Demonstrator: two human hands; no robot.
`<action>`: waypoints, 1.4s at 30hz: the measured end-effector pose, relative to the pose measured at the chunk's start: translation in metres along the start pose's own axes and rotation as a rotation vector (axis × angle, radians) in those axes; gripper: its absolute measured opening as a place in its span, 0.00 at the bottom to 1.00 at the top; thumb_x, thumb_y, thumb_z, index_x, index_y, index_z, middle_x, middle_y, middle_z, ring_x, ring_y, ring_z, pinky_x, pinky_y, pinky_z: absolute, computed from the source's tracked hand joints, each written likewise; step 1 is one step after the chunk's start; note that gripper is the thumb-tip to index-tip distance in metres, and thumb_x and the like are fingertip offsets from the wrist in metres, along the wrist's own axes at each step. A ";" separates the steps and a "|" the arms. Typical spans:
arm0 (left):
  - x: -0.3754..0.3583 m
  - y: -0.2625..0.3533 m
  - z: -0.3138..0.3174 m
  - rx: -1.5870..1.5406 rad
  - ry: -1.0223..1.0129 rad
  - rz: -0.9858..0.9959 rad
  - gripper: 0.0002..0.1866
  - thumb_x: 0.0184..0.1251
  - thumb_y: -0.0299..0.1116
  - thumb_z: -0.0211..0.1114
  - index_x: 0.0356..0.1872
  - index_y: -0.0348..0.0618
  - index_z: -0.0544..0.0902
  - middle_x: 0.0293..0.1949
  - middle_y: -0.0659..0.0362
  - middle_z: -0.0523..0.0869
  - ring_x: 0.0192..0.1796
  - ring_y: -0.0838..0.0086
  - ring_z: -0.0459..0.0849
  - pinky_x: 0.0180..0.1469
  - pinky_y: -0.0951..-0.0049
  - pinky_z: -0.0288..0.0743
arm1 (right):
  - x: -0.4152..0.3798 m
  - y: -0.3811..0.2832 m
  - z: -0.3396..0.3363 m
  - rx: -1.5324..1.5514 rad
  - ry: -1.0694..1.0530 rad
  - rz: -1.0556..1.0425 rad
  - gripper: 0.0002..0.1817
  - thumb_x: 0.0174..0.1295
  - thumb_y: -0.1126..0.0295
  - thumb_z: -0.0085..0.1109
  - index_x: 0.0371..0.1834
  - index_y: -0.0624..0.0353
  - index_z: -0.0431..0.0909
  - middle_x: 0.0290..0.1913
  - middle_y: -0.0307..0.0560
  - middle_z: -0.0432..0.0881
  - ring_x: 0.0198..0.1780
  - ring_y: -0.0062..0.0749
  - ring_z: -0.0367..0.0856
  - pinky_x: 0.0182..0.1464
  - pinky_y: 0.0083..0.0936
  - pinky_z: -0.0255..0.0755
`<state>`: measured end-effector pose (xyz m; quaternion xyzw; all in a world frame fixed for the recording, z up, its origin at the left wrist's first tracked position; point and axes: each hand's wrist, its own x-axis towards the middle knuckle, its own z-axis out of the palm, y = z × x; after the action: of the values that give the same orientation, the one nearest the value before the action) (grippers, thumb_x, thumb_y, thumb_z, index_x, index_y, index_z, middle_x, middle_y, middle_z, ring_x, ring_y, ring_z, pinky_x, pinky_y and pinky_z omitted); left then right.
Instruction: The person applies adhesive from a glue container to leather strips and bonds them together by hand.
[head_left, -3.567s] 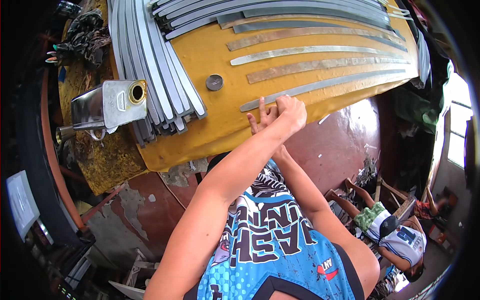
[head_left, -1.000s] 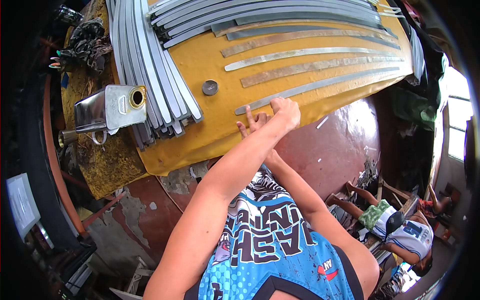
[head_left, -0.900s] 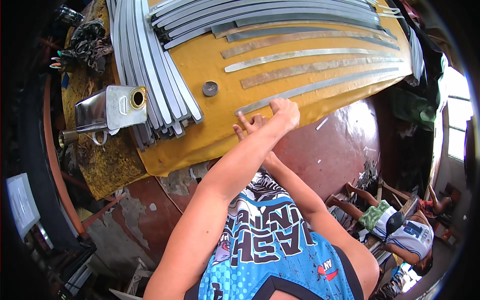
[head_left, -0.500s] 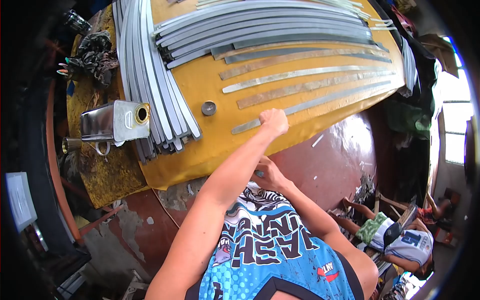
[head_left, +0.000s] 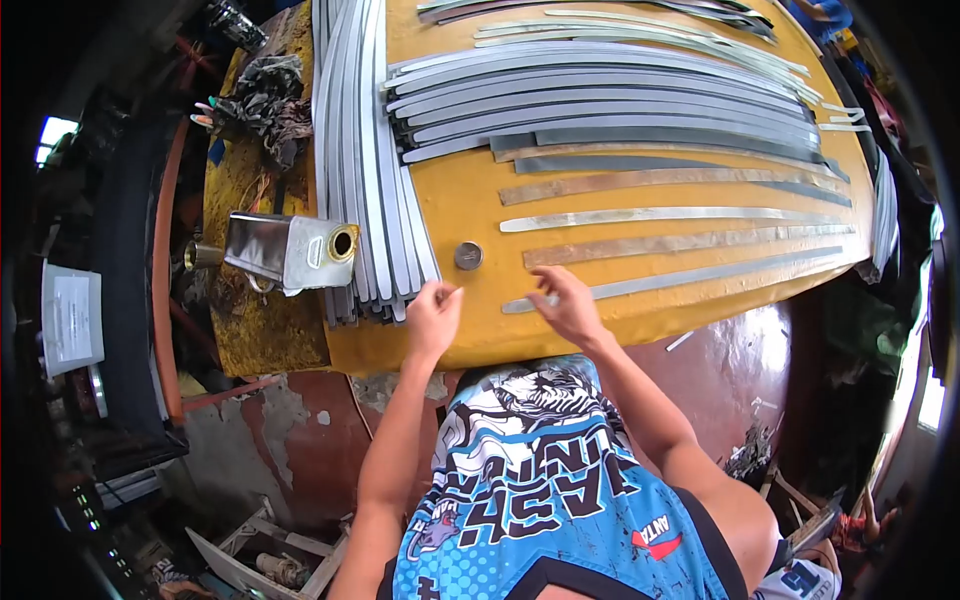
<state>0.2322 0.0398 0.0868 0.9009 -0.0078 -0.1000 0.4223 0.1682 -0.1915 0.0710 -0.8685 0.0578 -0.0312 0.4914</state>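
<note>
L hand (head_left: 434,318) now off strip (head_left: 690,277), nr stack (head_left: 365,150), R hand (head_left: 571,308) nr strip, grips unclear.

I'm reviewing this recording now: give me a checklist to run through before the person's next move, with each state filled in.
1. Hands apart and arms uncrossed: ok; the left hand and right hand are separate.
2. Left hand clear of the stacked strips: cannot tell; its fingertips are at their near ends, contact unclear.
3. Right hand empty: cannot tell; its curled fingers hide what may be between them.
4. Nearest strip apart from its neighbour: ok; the yellow cover shows between them.
5. Round dark object clear of both hands: ok.
6. Metal can capped: not ok; its mouth is open.
</note>
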 end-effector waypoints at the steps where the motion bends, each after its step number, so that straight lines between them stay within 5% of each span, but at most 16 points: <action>1: -0.011 -0.015 -0.007 -0.041 0.055 -0.007 0.08 0.65 0.31 0.69 0.35 0.36 0.82 0.24 0.61 0.81 0.26 0.80 0.75 0.31 0.75 0.72 | 0.008 -0.005 0.011 -0.048 -0.061 -0.032 0.20 0.58 0.65 0.68 0.54 0.56 0.79 0.40 0.49 0.81 0.42 0.44 0.81 0.46 0.37 0.76; 10: -0.095 -0.067 -0.003 -0.197 0.269 -0.333 0.06 0.67 0.28 0.67 0.35 0.36 0.81 0.26 0.66 0.81 0.27 0.86 0.75 0.31 0.81 0.70 | 0.013 -0.022 0.060 -0.135 -0.260 -0.183 0.22 0.59 0.64 0.67 0.57 0.55 0.78 0.44 0.51 0.78 0.49 0.49 0.77 0.52 0.40 0.73; 18: -0.056 -0.061 -0.040 -0.084 0.395 -0.125 0.05 0.68 0.28 0.67 0.40 0.39 0.83 0.30 0.67 0.81 0.30 0.86 0.74 0.32 0.81 0.69 | 0.016 -0.017 0.068 -0.177 -0.182 -0.170 0.24 0.56 0.66 0.68 0.57 0.53 0.77 0.43 0.49 0.76 0.47 0.46 0.76 0.51 0.38 0.71; 28: 0.023 -0.065 -0.178 -0.001 0.854 0.323 0.09 0.72 0.29 0.65 0.46 0.35 0.81 0.39 0.61 0.82 0.38 0.79 0.76 0.42 0.76 0.72 | 0.056 -0.040 0.109 -0.395 0.141 -0.072 0.38 0.50 0.65 0.71 0.69 0.51 0.68 0.56 0.52 0.74 0.55 0.48 0.71 0.58 0.41 0.67; 38: 0.112 -0.104 -0.246 0.162 0.809 0.467 0.10 0.73 0.28 0.63 0.50 0.35 0.81 0.47 0.58 0.81 0.46 0.75 0.81 0.49 0.76 0.75 | 0.067 -0.041 0.127 -0.480 0.187 0.012 0.40 0.49 0.68 0.68 0.70 0.52 0.67 0.53 0.53 0.75 0.54 0.48 0.73 0.56 0.40 0.69; 42: 0.141 -0.113 -0.274 0.136 0.823 0.425 0.12 0.72 0.32 0.65 0.50 0.37 0.83 0.47 0.56 0.83 0.47 0.71 0.82 0.49 0.72 0.76 | 0.076 -0.062 0.136 -0.108 0.278 0.039 0.40 0.49 0.73 0.66 0.70 0.56 0.65 0.50 0.54 0.77 0.51 0.47 0.77 0.57 0.40 0.71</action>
<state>0.4135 0.3066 0.1473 0.8698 -0.0307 0.3550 0.3413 0.2634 -0.0542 0.0543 -0.8797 0.1439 -0.1385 0.4315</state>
